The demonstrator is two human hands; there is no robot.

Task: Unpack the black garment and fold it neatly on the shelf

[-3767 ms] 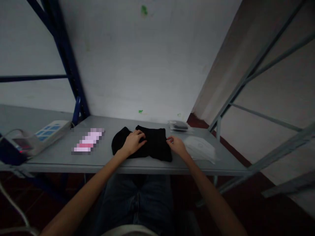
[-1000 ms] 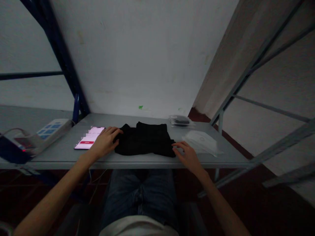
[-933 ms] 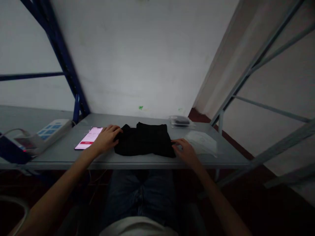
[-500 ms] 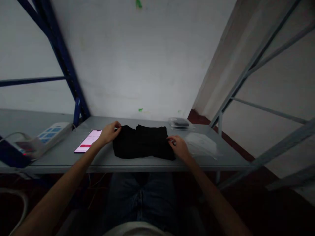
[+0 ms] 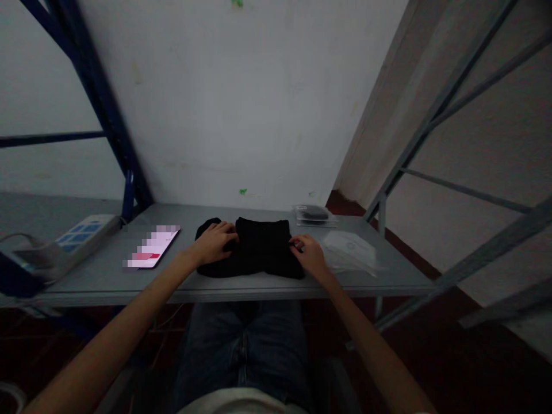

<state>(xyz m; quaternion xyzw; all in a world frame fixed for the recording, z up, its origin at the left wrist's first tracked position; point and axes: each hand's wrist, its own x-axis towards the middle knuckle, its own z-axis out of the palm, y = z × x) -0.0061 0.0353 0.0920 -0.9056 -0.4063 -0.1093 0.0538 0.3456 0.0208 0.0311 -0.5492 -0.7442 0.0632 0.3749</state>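
A black folded piece of cloth point(image 5: 264, 247), perhaps a garment, lies on the grey table close to its front edge. My left hand point(image 5: 214, 241) rests palm down on its left part, fingers stretched out and slightly bent over the fabric. At the right edge of the cloth, my right hand point(image 5: 307, 253) has thumb and fingertips pinched on the border. Shadow hides the folds, so I cannot tell what kind of garment it is. Just right of my right hand lies a clear plastic bag point(image 5: 351, 250).
A lit phone point(image 5: 155, 247) lies left of the cloth, and a white power strip point(image 5: 86, 233) sits farther left. Flat packaged items point(image 5: 314, 214) lie at the back right. Blue metal posts point(image 5: 107, 115) and grey ones point(image 5: 414, 138) frame the table point(image 5: 250, 294); a wall stands behind.
My left hand has moved right from the cloth's upper left corner onto its surface, its fingers now spread. My right hand keeps its pinch at the right edge.
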